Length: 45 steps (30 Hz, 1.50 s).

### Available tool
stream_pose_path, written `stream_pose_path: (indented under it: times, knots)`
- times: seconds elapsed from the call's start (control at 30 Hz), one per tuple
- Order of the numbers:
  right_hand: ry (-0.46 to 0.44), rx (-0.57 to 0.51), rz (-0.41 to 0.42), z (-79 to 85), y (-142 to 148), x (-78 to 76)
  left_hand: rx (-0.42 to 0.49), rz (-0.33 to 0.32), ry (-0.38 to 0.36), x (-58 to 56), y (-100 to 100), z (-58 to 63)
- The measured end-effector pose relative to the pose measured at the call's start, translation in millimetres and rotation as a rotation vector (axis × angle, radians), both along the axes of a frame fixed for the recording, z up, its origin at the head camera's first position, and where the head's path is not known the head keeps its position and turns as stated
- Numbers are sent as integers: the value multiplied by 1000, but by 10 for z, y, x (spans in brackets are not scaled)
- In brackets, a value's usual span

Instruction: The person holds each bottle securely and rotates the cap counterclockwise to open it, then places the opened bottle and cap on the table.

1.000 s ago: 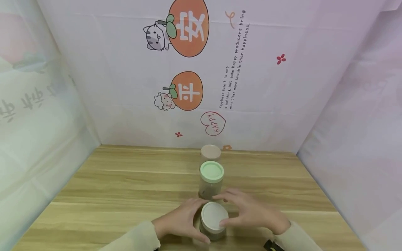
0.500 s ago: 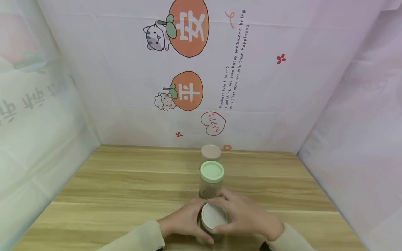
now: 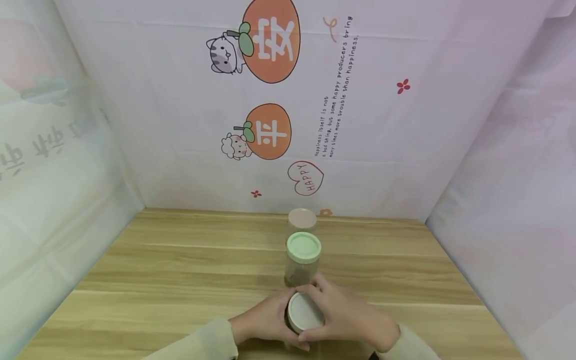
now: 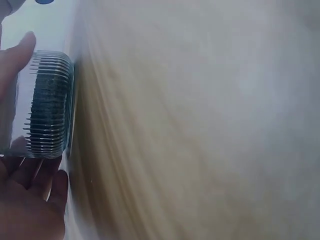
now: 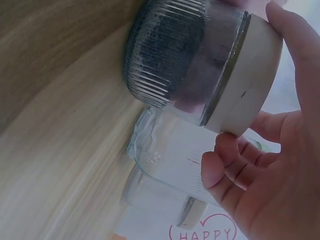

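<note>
Nearest me on the table stands a ribbed glass jar [image 5: 175, 55] with dark contents and a pale beige lid [image 3: 306, 312]. My left hand [image 3: 269, 316] holds the jar's body from the left; in the left wrist view its thumb and fingers lie on opposite sides of the glass. From the right, my right hand [image 3: 348, 314] grips the lid, its thumb on the near side and fingertips on the far rim, as the right wrist view shows. The lid sits on the jar's mouth.
Just behind stands a clear jar with a green lid [image 3: 304, 247]. Farther back, near the wall, is another jar with a pinkish-beige lid [image 3: 302, 219]. The wood-grain table [image 3: 180, 270] is enclosed by a printed cloth backdrop [image 3: 373, 125] and cloth sides.
My right hand has moved left and closed its thumb and fingers on the lid. The left hand has shifted slightly right and come round the jar. The other jars stay put.
</note>
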State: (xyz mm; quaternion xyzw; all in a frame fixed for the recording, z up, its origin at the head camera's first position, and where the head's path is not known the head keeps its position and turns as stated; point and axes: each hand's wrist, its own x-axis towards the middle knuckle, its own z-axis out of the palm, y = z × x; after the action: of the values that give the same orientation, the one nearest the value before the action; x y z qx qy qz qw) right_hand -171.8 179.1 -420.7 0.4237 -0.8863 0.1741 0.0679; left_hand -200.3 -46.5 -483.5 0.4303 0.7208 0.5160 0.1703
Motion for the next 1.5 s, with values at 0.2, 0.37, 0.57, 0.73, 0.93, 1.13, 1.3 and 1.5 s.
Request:
stream_pose_path:
  times: [0.2,0.37,0.57,0.73,0.93,1.13,1.3,1.5]
  knots:
    - [3,-41,14,-26,-9,7,-13,11,-7,13,-31,-2]
    - [-17,-56,28,-52,6,11,-12,-11,-11,7,-24,-8]
    - [12,-46,104,-42,32,-35,-33,-8,5,-8,-22,17]
    - [31,-24,203,-6,48,-54,-37,-25,8,-12,-22,40]
    - [-16,9,273,33,40,-55,-35,-42,-2,4,-31,61]
    - [-5,-19,322,32,11,-68,-26,-58,-3,10,-28,73]
    - [13,-44,326,25,-16,-73,-20,-57,2,-3,-30,63]
    - [16,-49,207,18,2,-33,-46,-21,0,4,-48,61]
